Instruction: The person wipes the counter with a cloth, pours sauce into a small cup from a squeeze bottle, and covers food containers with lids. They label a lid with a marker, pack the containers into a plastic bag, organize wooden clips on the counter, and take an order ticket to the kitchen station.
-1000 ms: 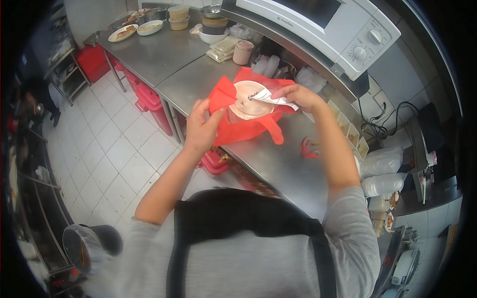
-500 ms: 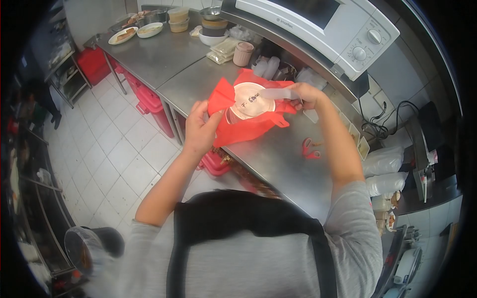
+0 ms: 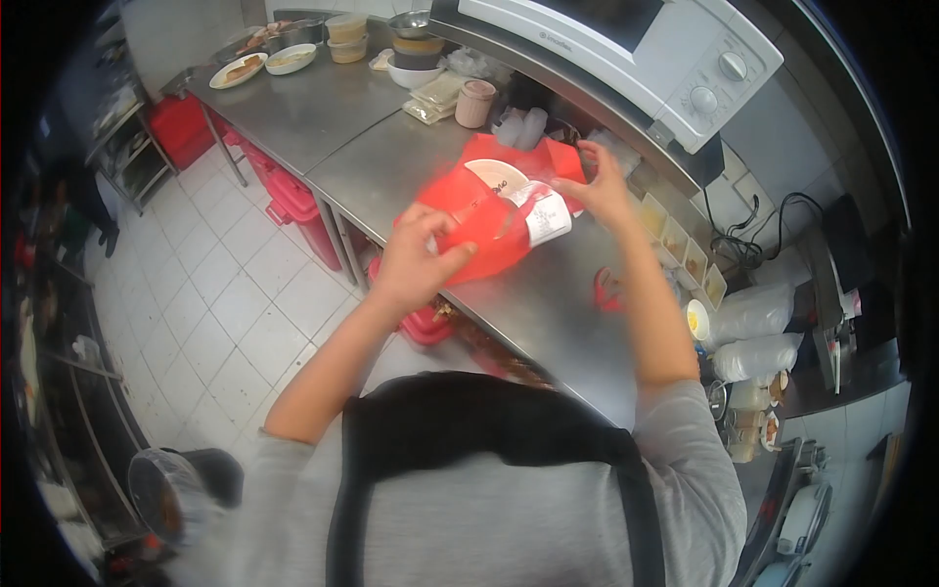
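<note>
Loosely, a red bag (image 3: 458, 201) surrounds a lidded round container (image 3: 483, 176) over the steel table (image 3: 553, 318).
The left hand (image 3: 419, 258) touches the bag's near-left side, the right hand (image 3: 603, 186) is at its right edge; I cannot tell whether either grips. A white slip (image 3: 549, 220) shows between them.

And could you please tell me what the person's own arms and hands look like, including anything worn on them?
The left hand and right hand are ungloved. Both forearms are bare, without any visible watch or bracelet; rings can't be made out. Short grey sleeves cover the upper arms, and a black apron with straps is worn over the grey shirt.
</note>
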`<state>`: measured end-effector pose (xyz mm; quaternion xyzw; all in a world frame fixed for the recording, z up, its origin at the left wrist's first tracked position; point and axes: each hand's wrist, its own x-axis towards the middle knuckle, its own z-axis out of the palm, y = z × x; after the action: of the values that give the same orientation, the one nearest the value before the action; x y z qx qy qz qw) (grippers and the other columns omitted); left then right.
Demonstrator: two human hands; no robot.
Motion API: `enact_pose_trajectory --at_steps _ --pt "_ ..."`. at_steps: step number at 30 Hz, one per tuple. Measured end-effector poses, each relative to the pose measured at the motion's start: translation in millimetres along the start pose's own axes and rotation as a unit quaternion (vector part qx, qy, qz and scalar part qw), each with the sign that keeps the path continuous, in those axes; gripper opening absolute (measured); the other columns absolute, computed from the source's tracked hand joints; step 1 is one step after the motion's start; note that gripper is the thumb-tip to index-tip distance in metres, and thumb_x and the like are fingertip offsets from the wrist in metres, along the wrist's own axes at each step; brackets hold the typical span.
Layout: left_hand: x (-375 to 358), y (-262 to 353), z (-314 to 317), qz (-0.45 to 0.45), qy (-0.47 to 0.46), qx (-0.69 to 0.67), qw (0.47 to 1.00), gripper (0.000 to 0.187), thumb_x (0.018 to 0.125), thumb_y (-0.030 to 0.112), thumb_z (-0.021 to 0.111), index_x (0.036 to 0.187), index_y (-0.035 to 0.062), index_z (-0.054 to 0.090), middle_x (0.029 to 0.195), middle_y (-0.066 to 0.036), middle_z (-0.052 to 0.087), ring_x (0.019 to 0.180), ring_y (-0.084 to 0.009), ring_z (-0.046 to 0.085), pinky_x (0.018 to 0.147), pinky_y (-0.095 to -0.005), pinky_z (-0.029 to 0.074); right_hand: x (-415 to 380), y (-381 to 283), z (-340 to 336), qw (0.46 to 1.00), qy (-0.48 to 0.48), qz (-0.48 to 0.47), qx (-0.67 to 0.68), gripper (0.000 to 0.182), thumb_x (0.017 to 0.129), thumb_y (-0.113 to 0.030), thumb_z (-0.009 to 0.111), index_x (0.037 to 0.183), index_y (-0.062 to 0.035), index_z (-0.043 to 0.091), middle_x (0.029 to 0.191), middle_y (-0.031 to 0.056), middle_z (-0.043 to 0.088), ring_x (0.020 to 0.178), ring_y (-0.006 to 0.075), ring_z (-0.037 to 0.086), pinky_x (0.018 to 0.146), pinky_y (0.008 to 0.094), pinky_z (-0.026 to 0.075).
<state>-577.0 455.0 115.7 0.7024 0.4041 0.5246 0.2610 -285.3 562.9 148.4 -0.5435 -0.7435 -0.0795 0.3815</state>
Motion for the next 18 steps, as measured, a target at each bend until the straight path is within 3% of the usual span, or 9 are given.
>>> enact_pose_trajectory --at_steps 3,4,7,10,13,14,17,18 --pt "4 18 10 -0.024 -0.112 0.006 0.993 0.023 0.072 0.013 0.072 0.080 0.0033 0.053 0.081 -0.007 0.049 0.075 -0.0169 0.048 0.070 -0.0283 0.041 -8 16 20 0.928 -0.127 0.216 0.274 0.059 0.071 -0.006 0.070 0.124 -0.0035 0.044 0.088 0.0102 0.062 0.082 0.0170 0.062 0.069 0.0285 0.050" --pt "9 20 16 0.007 -0.129 0.035 0.991 0.022 0.075 0.014 0.069 0.082 0.0030 0.051 0.074 -0.006 0.049 0.067 -0.0172 0.048 0.064 -0.0300 0.041 -13 18 20 0.903 -0.112 0.215 0.355 0.057 0.074 0.001 0.064 0.126 -0.0032 0.042 0.084 0.0092 0.063 0.076 0.0172 0.063 0.068 0.0270 0.050" --pt "31 32 32 -0.044 -0.172 0.024 0.984 0.021 0.078 0.015 0.065 0.091 0.0038 0.054 0.073 -0.009 0.054 0.067 -0.0200 0.054 0.064 -0.0317 0.044 -32 22 17 0.840 -0.080 0.272 0.462 0.055 0.075 0.004 0.059 0.126 -0.0026 0.040 0.087 0.0099 0.064 0.077 0.0159 0.063 0.067 0.0281 0.050" --pt "49 19 53 0.031 -0.152 0.030 0.987 0.031 0.078 0.018 0.061 0.106 0.0080 0.055 0.074 -0.013 0.061 0.075 -0.0311 0.062 0.066 -0.0394 0.048 -42 12 5 0.834 -0.059 0.269 0.478 0.053 0.076 0.004 0.058 0.126 -0.0028 0.041 0.086 0.0089 0.063 0.076 0.0159 0.062 0.070 0.0269 0.049" --pt "54 25 64 0.085 -0.257 0.178 0.946 0.034 0.079 0.016 0.058 0.112 0.0106 0.055 0.081 -0.015 0.063 0.075 -0.0327 0.062 0.066 -0.0411 0.049 -51 17 -2 0.828 -0.070 0.256 0.494 0.054 0.078 0.000 0.058 0.128 -0.0055 0.038 0.098 0.0095 0.061 0.087 0.0172 0.060 0.077 0.0286 0.048" --pt "55 22 69 0.062 -0.246 0.174 0.952 0.033 0.079 0.015 0.058 0.112 0.0104 0.056 0.082 -0.014 0.064 0.077 -0.0313 0.062 0.067 -0.0400 0.049 -55 20 -3 0.828 -0.080 0.251 0.496 0.055 0.079 -0.001 0.057 0.130 -0.0067 0.037 0.104 0.0100 0.060 0.092 0.0179 0.059 0.080 0.0297 0.047" --pt "47 3 75 0.014 -0.191 0.108 0.975 0.028 0.081 0.012 0.057 0.109 0.0092 0.057 0.083 -0.012 0.064 0.079 -0.0252 0.063 0.069 -0.0356 0.049 -94 9 -2 0.852 0.121 0.239 0.449 0.060 0.078 -0.005 0.062 0.131 -0.0060 0.034 0.115 0.0128 0.051 0.107 0.0219 0.051 0.090 0.0325 0.043" --pt "40 0 71 0.017 -0.152 0.045 0.987 0.025 0.082 0.011 0.057 0.107 0.0084 0.058 0.082 -0.011 0.064 0.079 -0.0220 0.063 0.068 -0.0332 0.048 -118 4 1 0.806 0.113 0.284 0.506 0.067 0.077 -0.010 0.066 0.134 -0.0073 0.029 0.122 0.0136 0.046 0.113 0.0243 0.045 0.096 0.0356 0.039"
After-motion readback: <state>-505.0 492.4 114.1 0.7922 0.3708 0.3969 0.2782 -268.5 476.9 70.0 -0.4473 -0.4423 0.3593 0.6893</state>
